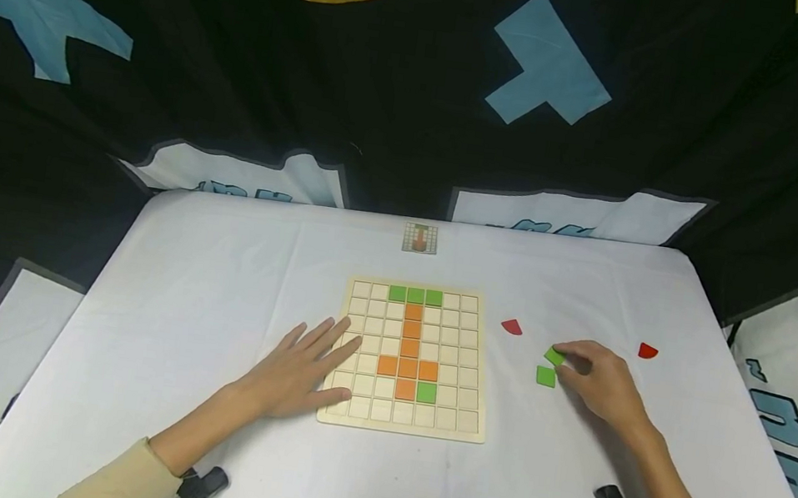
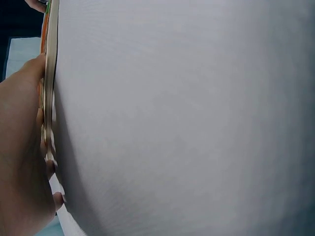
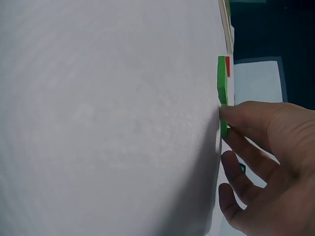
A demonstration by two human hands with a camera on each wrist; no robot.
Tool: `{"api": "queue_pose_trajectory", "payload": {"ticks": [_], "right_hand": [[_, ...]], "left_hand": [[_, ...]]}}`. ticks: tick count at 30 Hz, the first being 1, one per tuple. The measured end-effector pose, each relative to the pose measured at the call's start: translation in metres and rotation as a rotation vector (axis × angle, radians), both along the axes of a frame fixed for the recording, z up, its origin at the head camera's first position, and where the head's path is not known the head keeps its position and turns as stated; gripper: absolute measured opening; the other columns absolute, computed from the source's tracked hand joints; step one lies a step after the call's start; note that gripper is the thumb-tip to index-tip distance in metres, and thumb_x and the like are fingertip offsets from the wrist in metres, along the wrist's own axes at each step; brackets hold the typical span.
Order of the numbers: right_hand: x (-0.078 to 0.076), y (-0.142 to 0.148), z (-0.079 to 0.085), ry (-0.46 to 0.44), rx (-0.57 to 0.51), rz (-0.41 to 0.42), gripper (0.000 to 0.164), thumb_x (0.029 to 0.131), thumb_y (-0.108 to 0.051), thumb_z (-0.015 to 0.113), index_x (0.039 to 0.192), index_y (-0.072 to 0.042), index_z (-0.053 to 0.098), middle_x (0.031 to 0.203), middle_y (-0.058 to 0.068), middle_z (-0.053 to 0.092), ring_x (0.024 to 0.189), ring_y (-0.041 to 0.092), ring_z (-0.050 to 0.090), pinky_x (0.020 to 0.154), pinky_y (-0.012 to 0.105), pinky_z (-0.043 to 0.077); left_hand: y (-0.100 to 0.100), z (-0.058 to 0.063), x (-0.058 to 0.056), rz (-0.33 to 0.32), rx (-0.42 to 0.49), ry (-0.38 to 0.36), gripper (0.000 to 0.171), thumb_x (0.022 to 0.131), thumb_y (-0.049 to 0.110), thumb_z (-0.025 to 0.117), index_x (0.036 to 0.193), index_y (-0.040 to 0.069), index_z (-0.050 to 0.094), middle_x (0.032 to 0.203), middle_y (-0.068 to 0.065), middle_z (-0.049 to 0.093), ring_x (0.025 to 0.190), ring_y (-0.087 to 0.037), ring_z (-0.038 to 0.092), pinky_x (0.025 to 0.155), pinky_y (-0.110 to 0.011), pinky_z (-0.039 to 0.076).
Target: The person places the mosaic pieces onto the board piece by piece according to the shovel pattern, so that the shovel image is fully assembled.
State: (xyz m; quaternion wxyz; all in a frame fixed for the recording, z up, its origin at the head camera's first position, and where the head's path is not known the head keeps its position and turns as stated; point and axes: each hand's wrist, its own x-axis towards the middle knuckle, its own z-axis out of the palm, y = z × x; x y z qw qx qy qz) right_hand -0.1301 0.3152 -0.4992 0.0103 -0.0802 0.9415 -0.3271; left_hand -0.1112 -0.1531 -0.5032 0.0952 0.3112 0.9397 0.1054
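A pale wooden grid board (image 1: 451,424) lies mid-table, with green square tiles along its top row and orange ones in a cross-like column below. One more green tile (image 1: 426,392) sits near its lower edge. My left hand (image 1: 300,366) rests on the board's left side, fingers spread; the left wrist view has the hand (image 2: 22,128) along the board's edge. To the right of the board, my right hand (image 1: 601,381) pinches a green square tile (image 1: 554,356) between thumb and forefinger. A second green tile (image 1: 545,376) lies just beside it, also seen in the right wrist view.
Two red wedge-shaped pieces lie on the white table, one (image 1: 512,326) right of the board and one (image 1: 648,351) beyond my right hand. A small pattern card (image 1: 420,238) is behind the board. Dark cloth (image 1: 357,109) hangs beyond the table's far edge.
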Motion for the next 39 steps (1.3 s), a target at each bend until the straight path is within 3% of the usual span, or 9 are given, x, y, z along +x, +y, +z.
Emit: {"api": "queue_pose_trajectory", "payload": {"ticks": [12, 18, 31, 39], "right_hand": [[-0.003, -0.01, 0.005, -0.02, 0.019, -0.025, 0.034, 0.088, -0.002, 0.067, 0.121, 0.006, 0.067, 0.121, 0.027, 0.063, 0.116, 0.044, 0.055, 0.097, 0.061, 0.044], [-0.002, -0.032, 0.014, -0.015, -0.007, -0.009, 0.033, 0.087, -0.003, 0.068, 0.12, 0.003, 0.069, 0.12, 0.022, 0.065, 0.108, 0.037, 0.059, 0.09, 0.055, 0.05], [0.006, -0.097, 0.029, 0.032, -0.071, 0.2, 0.03, 0.083, -0.002, 0.072, 0.113, -0.004, 0.074, 0.11, 0.005, 0.071, 0.094, 0.022, 0.063, 0.08, 0.041, 0.051], [0.012, -0.133, 0.032, 0.006, -0.073, 0.32, 0.032, 0.083, -0.001, 0.07, 0.114, -0.006, 0.075, 0.112, 0.003, 0.07, 0.107, 0.025, 0.061, 0.092, 0.044, 0.051]], "left_hand": [[0.0, 0.0, 0.0, -0.006, 0.01, 0.015, 0.078, 0.099, 0.063, 0.043, 0.159, 0.016, 0.028, 0.166, -0.012, 0.011, 0.15, -0.034, 0.011, 0.118, -0.059, 0.01], [0.0, 0.0, 0.0, 0.0, 0.013, 0.015, 0.078, 0.099, 0.063, 0.044, 0.159, 0.016, 0.028, 0.166, -0.012, 0.011, 0.151, -0.034, 0.011, 0.118, -0.059, 0.009], [0.001, 0.001, 0.001, -0.009, 0.023, 0.028, 0.075, 0.1, 0.058, 0.047, 0.158, 0.014, 0.031, 0.165, -0.015, 0.015, 0.149, -0.037, 0.015, 0.116, -0.061, 0.013], [0.0, -0.001, 0.0, -0.001, 0.022, 0.02, 0.077, 0.099, 0.061, 0.046, 0.159, 0.016, 0.028, 0.165, -0.013, 0.012, 0.15, -0.034, 0.012, 0.118, -0.059, 0.011]]}}
